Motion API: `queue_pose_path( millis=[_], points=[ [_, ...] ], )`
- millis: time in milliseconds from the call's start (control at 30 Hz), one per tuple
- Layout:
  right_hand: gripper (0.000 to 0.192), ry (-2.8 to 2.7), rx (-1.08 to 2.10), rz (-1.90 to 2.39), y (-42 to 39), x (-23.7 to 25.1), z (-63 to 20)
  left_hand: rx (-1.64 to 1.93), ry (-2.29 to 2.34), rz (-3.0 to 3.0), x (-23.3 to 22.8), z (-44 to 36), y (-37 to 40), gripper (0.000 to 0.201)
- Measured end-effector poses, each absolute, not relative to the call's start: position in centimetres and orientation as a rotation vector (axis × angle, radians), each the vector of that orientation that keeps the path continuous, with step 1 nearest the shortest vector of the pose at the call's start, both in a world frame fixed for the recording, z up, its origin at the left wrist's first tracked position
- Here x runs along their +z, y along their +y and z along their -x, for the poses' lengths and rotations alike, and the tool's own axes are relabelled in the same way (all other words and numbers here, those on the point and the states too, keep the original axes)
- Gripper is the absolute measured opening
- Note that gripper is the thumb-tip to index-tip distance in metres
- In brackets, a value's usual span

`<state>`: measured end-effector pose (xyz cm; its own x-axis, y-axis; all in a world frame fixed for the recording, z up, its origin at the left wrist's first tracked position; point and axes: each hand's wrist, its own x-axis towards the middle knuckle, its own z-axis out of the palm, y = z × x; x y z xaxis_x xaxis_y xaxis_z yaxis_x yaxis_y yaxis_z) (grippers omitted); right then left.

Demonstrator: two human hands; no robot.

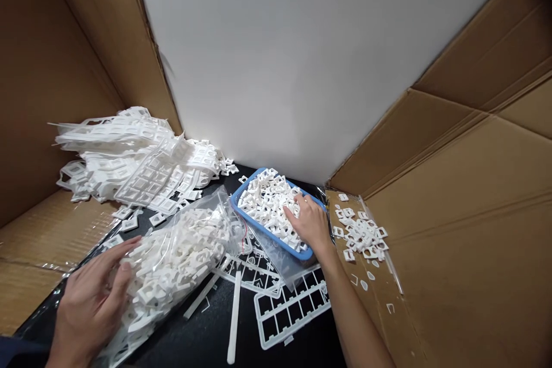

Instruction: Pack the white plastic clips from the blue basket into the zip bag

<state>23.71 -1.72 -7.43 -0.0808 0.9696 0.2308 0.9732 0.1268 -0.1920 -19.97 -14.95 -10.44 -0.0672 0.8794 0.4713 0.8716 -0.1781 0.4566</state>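
Observation:
My right hand reaches over the blue basket, fingers apart, its fingertips touching the heap of small white square frame pieces inside. Whether a piece sits under the fingers is hidden. At the lower left, my left hand rests against the side of a clear plastic bag packed with similar white pieces. Its thumb and fingers are apart and slightly bent. The bag lies on its side with its red-striped mouth near the basket.
White moulded sheets are piled at the back left. Loose pieces lie on cardboard at the right. An empty grid frame and a white stick lie on the black surface in front. Cardboard walls stand on both sides.

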Motion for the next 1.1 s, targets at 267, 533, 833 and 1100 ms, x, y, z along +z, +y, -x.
queue_pose_path(
  millis=[267,533,833,1100],
  points=[
    [0.046,-2.107,0.078,1.860,-2.1,-6.6,-24.2,1.084,2.051,-2.173,-10.6,20.1,-14.6,0.038],
    [0.071,-2.253,0.209,1.818,-2.9,-6.1,-25.0,0.980,2.134,-2.072,-9.2,19.2,-14.5,0.041],
    [0.060,-2.231,0.300,1.827,-2.4,-6.9,-23.3,0.974,2.143,-2.035,-9.0,19.5,-14.8,0.036],
    [0.054,-2.143,0.495,1.615,0.0,-6.3,-24.1,1.068,2.059,-2.109,-10.2,20.5,-14.3,0.030]
  ],
)
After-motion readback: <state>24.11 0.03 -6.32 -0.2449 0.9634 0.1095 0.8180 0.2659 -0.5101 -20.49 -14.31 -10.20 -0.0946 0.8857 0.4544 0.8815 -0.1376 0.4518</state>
